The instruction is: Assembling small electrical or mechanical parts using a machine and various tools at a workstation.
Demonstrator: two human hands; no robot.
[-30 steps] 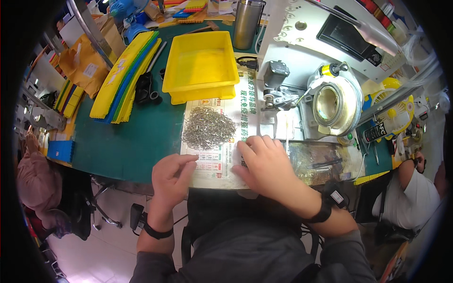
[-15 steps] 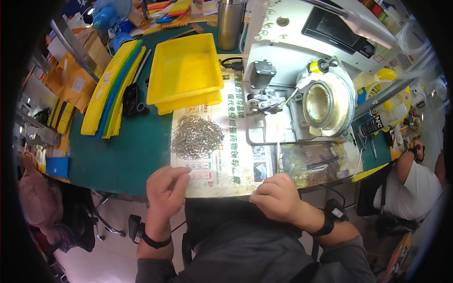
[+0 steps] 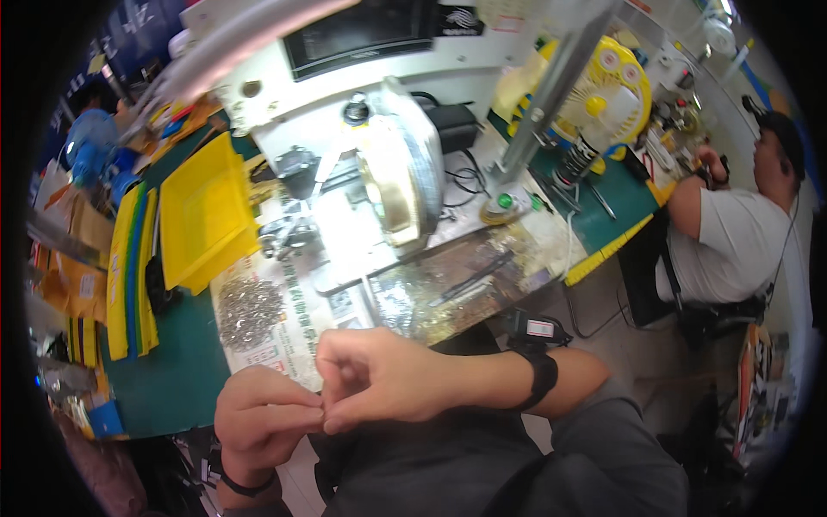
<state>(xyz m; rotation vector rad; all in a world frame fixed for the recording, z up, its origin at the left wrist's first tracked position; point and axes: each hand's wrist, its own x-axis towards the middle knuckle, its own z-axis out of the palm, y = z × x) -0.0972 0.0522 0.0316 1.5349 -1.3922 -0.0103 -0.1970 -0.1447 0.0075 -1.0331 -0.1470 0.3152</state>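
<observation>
My left hand (image 3: 263,422) and my right hand (image 3: 379,375) meet at the table's front edge, their fingertips pinched together. Whatever sits between the fingertips is too small to make out. Just beyond my left hand lies a pile of small shiny bent metal pieces (image 3: 250,310), spread on a printed paper sheet (image 3: 297,323). Behind that pile stands a yellow plastic bin (image 3: 207,215). Ahead of my right hand is a white machine with a brightly lit round housing (image 3: 396,185) and small metal fixtures (image 3: 289,233) on its left side.
Yellow, green and blue strips (image 3: 133,267) lie left of the bin. A dark slender tool (image 3: 472,280) rests on the worn board right of my hands. Further right are a black can (image 3: 575,164), a yellow fan (image 3: 599,95) and a seated person (image 3: 732,224).
My hands, apart before, have come together at the fingertips, with the right hand moving left. The view has swung right, bringing more of the machine and the seated person into sight.
</observation>
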